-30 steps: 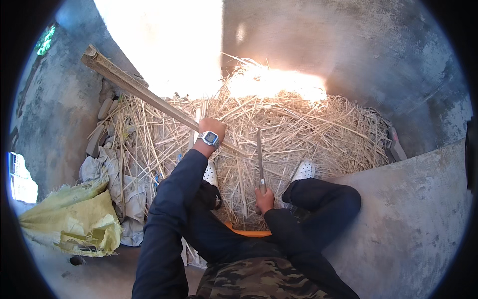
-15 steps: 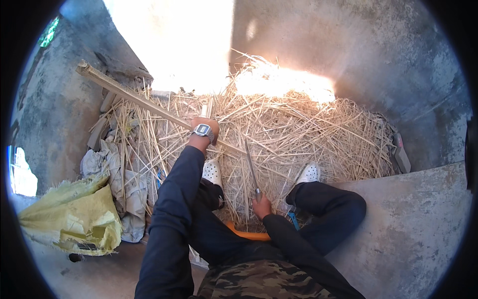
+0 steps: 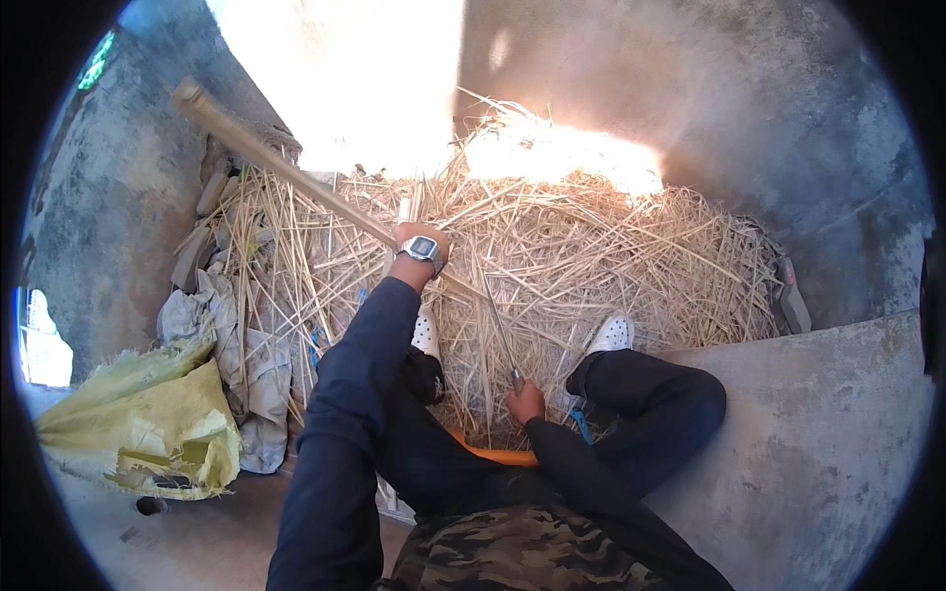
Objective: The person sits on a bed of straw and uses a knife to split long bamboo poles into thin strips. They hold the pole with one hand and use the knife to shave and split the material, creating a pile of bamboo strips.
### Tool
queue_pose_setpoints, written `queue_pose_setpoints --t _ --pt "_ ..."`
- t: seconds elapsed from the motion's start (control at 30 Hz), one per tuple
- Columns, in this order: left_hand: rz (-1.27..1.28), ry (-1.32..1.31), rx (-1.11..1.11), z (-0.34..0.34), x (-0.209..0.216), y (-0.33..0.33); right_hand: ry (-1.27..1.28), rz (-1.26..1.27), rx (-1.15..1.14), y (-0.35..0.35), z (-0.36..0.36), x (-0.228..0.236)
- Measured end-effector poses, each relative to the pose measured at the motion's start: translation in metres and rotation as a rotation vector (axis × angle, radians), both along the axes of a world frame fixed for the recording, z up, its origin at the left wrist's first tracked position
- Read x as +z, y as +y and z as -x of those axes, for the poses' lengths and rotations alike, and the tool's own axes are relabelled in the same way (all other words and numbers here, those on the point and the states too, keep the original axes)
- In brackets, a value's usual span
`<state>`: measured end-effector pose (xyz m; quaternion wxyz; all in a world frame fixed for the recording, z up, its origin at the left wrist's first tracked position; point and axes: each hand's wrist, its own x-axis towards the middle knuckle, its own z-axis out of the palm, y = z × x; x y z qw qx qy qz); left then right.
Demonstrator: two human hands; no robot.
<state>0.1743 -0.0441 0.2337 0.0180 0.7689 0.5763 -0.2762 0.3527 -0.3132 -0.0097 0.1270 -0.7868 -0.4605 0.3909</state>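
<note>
My left hand, with a metal-banded watch at its wrist, is closed round a long pale bamboo pole. The pole slants from the upper left down past the hand, and its lower end lies close to the knife tip. In my right hand, low between my knees, is the handle of a long thin-bladed knife, its blade pointing up and away from me. The fingers of my left hand are partly hidden by its back. Pale split strips stand just beyond the left hand.
Straw-like shavings cover the ground around my white clogs. A torn yellow sack and grey cloth lie at left. Something orange curves beneath me. Concrete walls stand behind; a low concrete slab is at right.
My left hand has shifted a little right and away from me, and the pole's far end has swung up and right. The right hand and knife have moved slightly right.
</note>
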Motion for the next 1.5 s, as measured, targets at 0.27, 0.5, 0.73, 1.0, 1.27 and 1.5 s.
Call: queue_pose_setpoints --t 0.27,0.5,0.73,1.0,1.27,1.5 --pt "0.022 -0.001 0.036 -0.006 0.002 0.006 0.186 -0.305 -0.109 0.012 0.001 0.029" --pt "0.075 -0.005 0.009 0.000 0.004 0.007 0.177 -0.386 -0.229 0.009 0.016 0.022" --pt "0.104 0.030 0.014 0.000 0.001 0.015 0.190 0.059 -0.065 -0.004 -0.010 -0.018" --pt "0.103 0.049 0.023 0.002 0.006 0.006 0.319 -0.566 -0.216 0.036 0.010 0.076" --pt "0.133 0.074 0.020 0.003 -0.013 0.013 -0.098 0.022 0.071 -0.003 -0.004 -0.016" --pt "0.100 0.035 0.013 0.005 -0.013 0.015 0.505 -0.022 -0.223 0.016 0.008 0.053"
